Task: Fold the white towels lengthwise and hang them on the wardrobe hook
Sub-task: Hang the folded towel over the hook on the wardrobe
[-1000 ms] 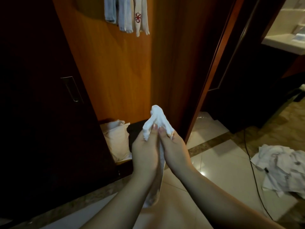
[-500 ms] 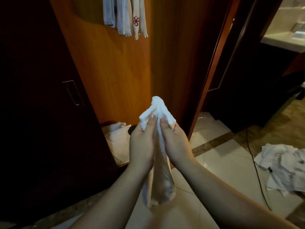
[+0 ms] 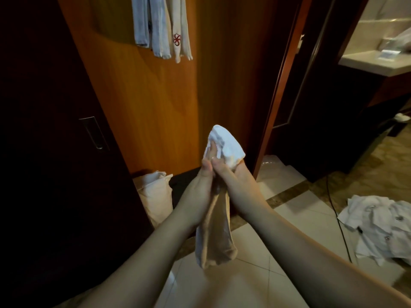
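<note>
- Left hand (image 3: 198,192): raised, thumb up, fingers curled, pinching the white towel (image 3: 224,145).
- Right hand (image 3: 239,187): pressed against the left, gripping the same towel.
- Forearms: bare, converging forward.

Hotel room — wardrobe (image 3: 144,112), washbasin counter (image 3: 373,63)

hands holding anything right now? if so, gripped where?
Both. The left hand and right hand together pinch one folded white towel near its upper, folded end, which sticks up above the fingers; the rest hangs down between the forearms.
</note>
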Demonstrator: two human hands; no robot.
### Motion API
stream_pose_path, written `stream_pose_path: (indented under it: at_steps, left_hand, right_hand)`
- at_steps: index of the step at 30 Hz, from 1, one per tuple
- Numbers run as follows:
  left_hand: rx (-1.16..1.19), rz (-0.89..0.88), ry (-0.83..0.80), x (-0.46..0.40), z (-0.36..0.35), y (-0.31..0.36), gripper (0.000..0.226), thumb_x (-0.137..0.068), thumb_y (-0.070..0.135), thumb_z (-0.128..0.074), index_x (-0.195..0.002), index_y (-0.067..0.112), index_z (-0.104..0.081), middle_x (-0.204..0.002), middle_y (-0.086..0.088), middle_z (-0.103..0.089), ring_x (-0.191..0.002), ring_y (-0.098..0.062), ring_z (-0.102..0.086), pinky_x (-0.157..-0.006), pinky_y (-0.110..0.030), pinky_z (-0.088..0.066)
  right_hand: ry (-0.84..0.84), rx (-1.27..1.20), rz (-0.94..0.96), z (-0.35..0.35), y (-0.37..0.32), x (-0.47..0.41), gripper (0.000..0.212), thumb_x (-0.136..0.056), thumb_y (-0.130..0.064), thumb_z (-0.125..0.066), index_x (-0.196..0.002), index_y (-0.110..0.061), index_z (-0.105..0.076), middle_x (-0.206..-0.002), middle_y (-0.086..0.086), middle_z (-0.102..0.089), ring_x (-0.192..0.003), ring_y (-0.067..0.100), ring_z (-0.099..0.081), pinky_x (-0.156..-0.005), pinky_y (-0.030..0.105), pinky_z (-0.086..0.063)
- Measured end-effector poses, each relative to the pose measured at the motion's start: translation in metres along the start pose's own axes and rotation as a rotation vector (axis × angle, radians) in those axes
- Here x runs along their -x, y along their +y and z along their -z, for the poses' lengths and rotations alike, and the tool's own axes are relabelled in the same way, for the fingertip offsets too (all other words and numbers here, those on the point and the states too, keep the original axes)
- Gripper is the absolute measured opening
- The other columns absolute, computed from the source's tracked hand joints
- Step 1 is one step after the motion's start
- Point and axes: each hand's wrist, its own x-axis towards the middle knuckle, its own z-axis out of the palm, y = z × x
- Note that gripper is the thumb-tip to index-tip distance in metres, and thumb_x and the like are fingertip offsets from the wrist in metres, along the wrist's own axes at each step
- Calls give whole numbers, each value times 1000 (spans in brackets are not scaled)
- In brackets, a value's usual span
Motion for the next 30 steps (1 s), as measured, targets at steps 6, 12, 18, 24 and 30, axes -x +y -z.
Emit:
stream_pose_path:
  at_steps: [6, 12, 18, 24, 30]
  left_hand:
    - [-106, -252, 165, -7, 20, 9, 73, -93, 73, -28, -133, 23, -63, -124, 38, -59, -119, 19, -50, -86, 0, -42]
    - [-121, -146, 51, -37, 58, 57, 56, -75, 53, -77, -124, 30, -62, -123, 11, -68, -111, -3, -65, -83, -19, -55]
    - [-58, -277, -9, -41, 67, 89, 25, -75, 41, -78, -99, 38, -78, -104, 3, -77, -95, -14, -73, -71, -21, -56]
    - [123, -80, -204, -37, 50, 83, 61, -69, 48, -86, -121, 22, -68, -125, -6, -70, -116, -26, -67, -100, -44, -52]
    - [243, -37, -142, -51, 49, 108, 36, -80, 34, -76, -111, 15, -73, -110, -8, -75, -105, -28, -72, -85, -41, -59]
  right_hand:
    - [173, 139, -2, 29, -15, -19, 47, -91, -71, -44, -107, -34, -69, -98, -15, -75, -90, 1, -71, -77, 23, -56]
    - [-104, 420, 120, 54, -49, -40, 51, -85, -70, -42, -108, -32, -67, -103, -10, -74, -95, 2, -69, -86, 24, -55]
    - [-177, 491, 292, 61, -83, -47, 68, -72, -86, -28, -97, -34, -65, -89, -15, -70, -85, -3, -65, -69, 8, -47]
    - [-9, 314, 339, 60, -107, -58, 40, -79, -70, -44, -89, -38, -66, -82, -30, -71, -79, -8, -68, -66, 9, -50]
    - [-120, -375, -71, 64, -67, -82, 80, -87, -82, -29, -130, -25, -65, -130, 9, -68, -122, 27, -63, -110, 54, -43]
